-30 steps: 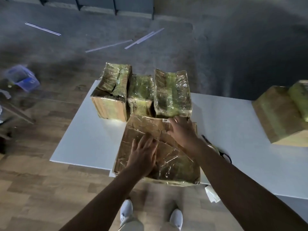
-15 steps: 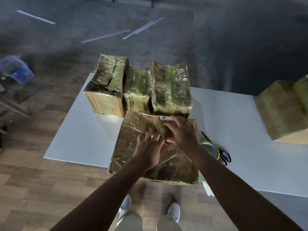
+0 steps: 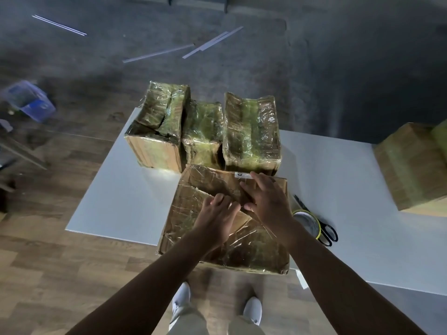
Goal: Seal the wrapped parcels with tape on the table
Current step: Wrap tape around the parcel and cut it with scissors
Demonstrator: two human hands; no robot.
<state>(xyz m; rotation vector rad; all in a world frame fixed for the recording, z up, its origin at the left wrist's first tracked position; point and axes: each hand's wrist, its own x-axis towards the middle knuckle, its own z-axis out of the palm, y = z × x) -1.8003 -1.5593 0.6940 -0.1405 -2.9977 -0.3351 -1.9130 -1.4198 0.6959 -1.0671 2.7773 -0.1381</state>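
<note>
1. The large parcel [image 3: 193, 209] lies flat at the near edge of the table [image 3: 108, 197], overhanging it slightly. It is a broad, shallow brown cardboard box under clear, crinkled, glossy film, with a small white label at its far edge.
2. The left hand [image 3: 217, 221] rests on the parcel's top with its fingers bent and their tips against the film; we cannot tell whether they pinch anything.
3. The right hand [image 3: 266, 201] lies on the same top with its fingers nearly straight and spread, pressing flat and holding nothing.
4. Three upright parcels [image 3: 251, 136] stand side by side just behind, touching the flat one; their film is greenish, wrinkled and sunken along the tops.
5. We see a tape roll [image 3: 307, 223] with a yellow rim beside black-handled scissors [image 3: 327, 234], just right of the large parcel.
6. A further cardboard box [image 3: 416, 170] sits at the right end of the table.
7. The table is smooth, white and rectangular. It stands on wood-grain flooring that meets grey carpet [image 3: 338, 68], where pale strips [image 3: 157, 53] lie scattered. A blue basket [image 3: 29, 100], blurred, sits at the left.
</note>
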